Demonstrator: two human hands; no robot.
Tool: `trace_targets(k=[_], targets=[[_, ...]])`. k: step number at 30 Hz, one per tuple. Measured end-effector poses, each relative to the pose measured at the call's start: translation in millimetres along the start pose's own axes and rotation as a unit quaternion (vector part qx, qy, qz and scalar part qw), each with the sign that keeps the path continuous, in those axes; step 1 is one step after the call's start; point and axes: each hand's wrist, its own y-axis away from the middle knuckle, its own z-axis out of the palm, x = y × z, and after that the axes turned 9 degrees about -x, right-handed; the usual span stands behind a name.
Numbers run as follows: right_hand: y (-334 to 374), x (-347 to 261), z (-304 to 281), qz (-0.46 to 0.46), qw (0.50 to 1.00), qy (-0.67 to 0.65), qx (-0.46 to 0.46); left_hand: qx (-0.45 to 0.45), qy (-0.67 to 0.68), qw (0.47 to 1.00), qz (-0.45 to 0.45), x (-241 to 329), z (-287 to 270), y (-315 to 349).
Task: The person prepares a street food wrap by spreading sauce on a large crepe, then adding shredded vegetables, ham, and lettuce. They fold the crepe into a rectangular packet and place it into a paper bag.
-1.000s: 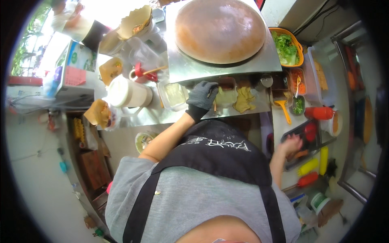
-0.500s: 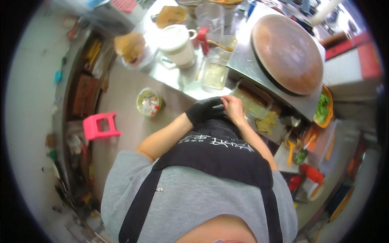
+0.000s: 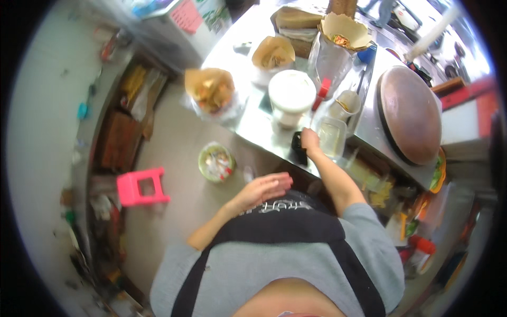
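My right hand reaches out over the front of the metal counter, fingers closed on a black glove that hangs down beside it. My left hand is bare, held in front of my apron with its fingers stretched out and nothing in them. Just beyond the glove stands a white lidded tub. To the right of my right hand sits a clear rectangular container. A clear cup with a utensil in it is behind that, and a red-handled tool is by the tub.
A brown paper bag of food lies at the counter's left, another paper bag farther back. A large round griddle lid is at the right. On the floor stand a waste bin and a pink stool.
The black glove has come off my left hand and is now in my right hand. My right hand has moved forward to the counter, and my hands have parted. The view has shifted.
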Motion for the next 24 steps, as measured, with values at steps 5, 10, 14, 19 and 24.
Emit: trace_targets(k=[5,10,14,19,24], targets=[[-7,7,9,0.131,0.935,-0.193,0.265,0.12,-0.162,0.979,0.003,59,-96,48],[46,-57,-12,0.149,0.918,-0.283,0.237,0.149,-0.171,0.973,0.033,132,-174,74],[65,-69,-4,0.093,0.931,-0.235,0.262,0.082,-0.252,0.964,0.025,186,-174,40],[70,-65,-117,0.004,0.86,-0.129,0.493,0.006,-0.351,0.933,0.074,257,-132,-25],[11,-28,-236,-0.005,0.793,-0.348,0.499,0.015,-0.443,0.89,0.105,312,-99,-116]])
